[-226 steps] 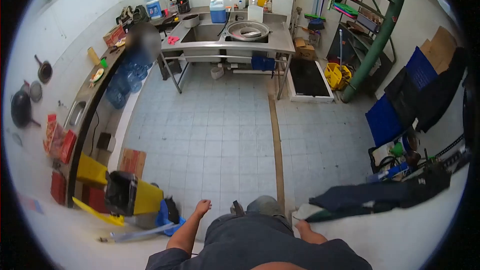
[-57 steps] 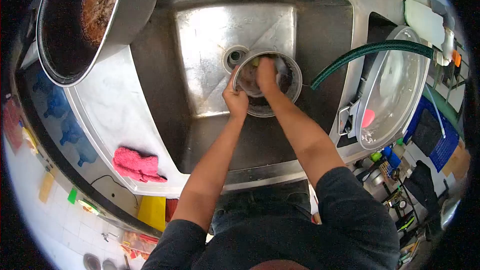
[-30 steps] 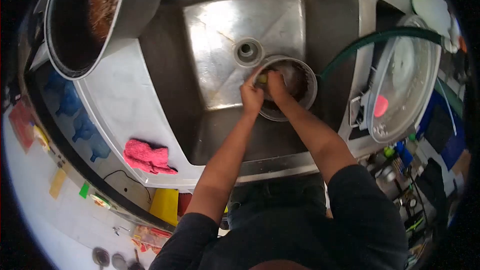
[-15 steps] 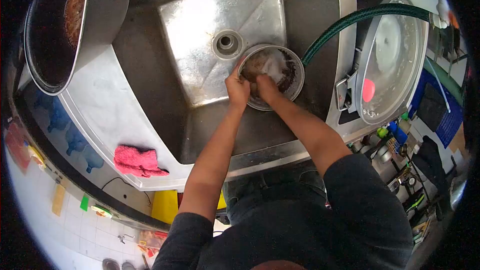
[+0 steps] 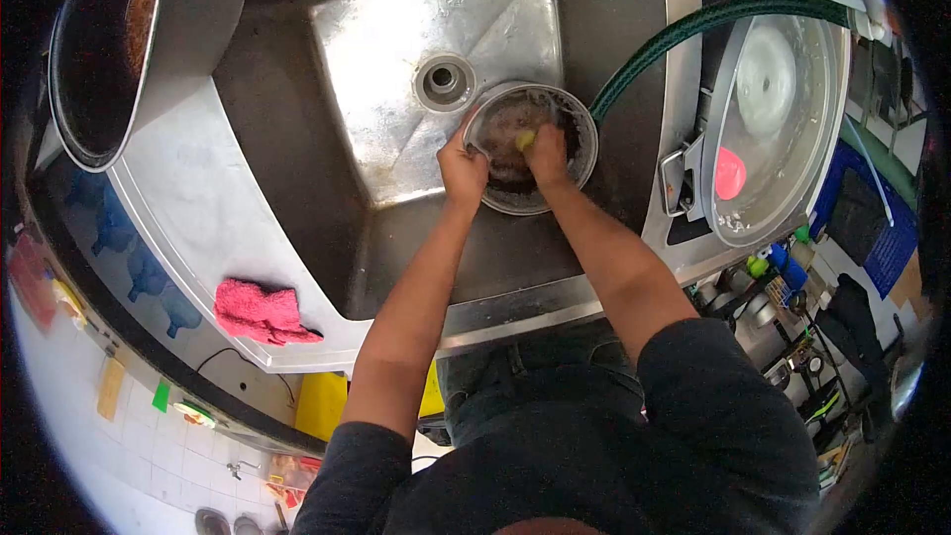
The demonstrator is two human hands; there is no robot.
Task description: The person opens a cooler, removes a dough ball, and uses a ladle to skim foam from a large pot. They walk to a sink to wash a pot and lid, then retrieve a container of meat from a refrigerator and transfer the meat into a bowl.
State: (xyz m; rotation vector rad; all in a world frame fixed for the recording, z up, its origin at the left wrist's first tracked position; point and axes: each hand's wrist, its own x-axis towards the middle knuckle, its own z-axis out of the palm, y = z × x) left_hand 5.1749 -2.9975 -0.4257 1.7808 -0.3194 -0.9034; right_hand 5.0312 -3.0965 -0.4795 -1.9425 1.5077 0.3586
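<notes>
A round metal pot [image 5: 586, 160] with brownish, sudsy residue inside sits tilted in the steel sink [image 5: 436, 248], just right of the drain [image 5: 444, 82]. My left hand [image 5: 463, 170] grips the pot's left rim. Inside the pot is my right hand [image 5: 547, 154], closed on a small yellow-green scrubber [image 5: 524, 140] against the residue. A green hose [image 5: 684, 32] arcs from the upper right down to the pot's right rim; its end is hidden.
A large pot [image 5: 198, 35] stands at the upper left. A pink cloth [image 5: 264, 312] lies on the left counter. To the right is a big translucent tub [image 5: 792, 163] with a pink item [image 5: 730, 173] in it.
My right hand has moved right and up inside the pot, and the yellow-green scrubber now shows. The whole view has shifted slightly.
</notes>
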